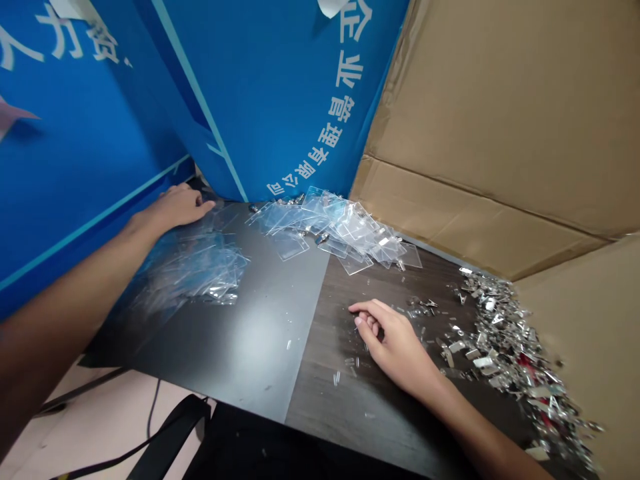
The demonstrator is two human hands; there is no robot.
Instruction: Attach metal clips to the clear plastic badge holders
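My left hand [181, 205] reaches to the far left corner of the table, over the edge of a pile of clear plastic badge holders [200, 270]. Its thumb stands apart; the other fingers are partly hidden behind the hand, and I see nothing held. My right hand [387, 328] is low over the dark wood part of the table, loosely open. Its index finger points left, the others curl in, and nothing shows between them. Tiny clear strips [337, 378] lie around it. A second heap of clear badge holders [345, 227], some with metal clips, is at the back.
A large heap of metal clips [510, 333] covers the right side of the table, with a few loose clips [425, 305] beside it. Blue printed panels [280, 87] rise behind and left; cardboard walls [500, 120] stand behind and right. A black chair part [173, 437] and cables are below.
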